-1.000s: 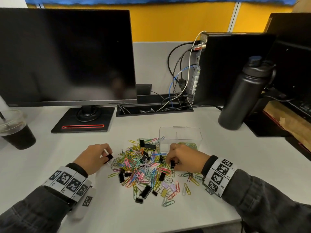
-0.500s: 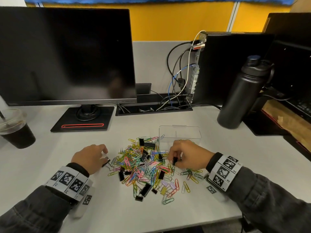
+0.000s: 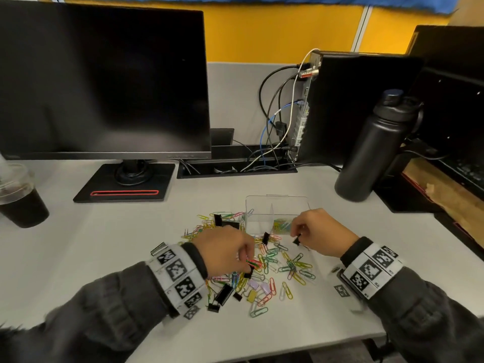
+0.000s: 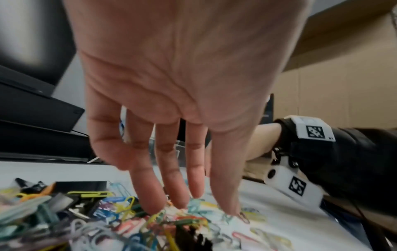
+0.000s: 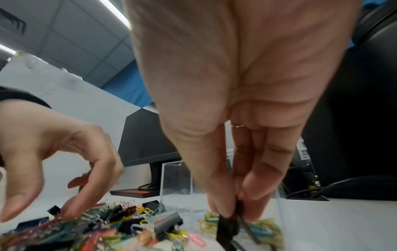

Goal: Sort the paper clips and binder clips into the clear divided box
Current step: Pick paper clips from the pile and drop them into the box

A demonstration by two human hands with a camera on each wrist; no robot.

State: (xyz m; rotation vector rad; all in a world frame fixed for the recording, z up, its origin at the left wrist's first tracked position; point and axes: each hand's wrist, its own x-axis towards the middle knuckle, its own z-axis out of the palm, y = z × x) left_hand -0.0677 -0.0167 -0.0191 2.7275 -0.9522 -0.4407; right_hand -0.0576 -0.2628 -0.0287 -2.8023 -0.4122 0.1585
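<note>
A heap of coloured paper clips and black binder clips (image 3: 272,263) lies on the white desk in front of the clear divided box (image 3: 277,204). The box's right compartment holds yellow-green paper clips (image 3: 281,226). My right hand (image 3: 298,235) hovers at the box's near edge and pinches a small black binder clip (image 3: 296,241), seen close up between thumb and fingers in the right wrist view (image 5: 228,225). My left hand (image 3: 247,265) reaches into the middle of the heap, its nearly straight fingertips (image 4: 150,207) touching the clips. I see nothing pinched in it.
A monitor on a black stand (image 3: 125,184) fills the back left, and a cup of dark drink (image 3: 21,203) stands at the far left. A black bottle (image 3: 372,153) and a computer with cables (image 3: 340,106) stand at the back right. A cable slot (image 3: 235,170) lies behind the box.
My left hand has moved right, from the heap's left edge into its middle. My right hand has risen off the heap toward the box, still pinching the black binder clip.
</note>
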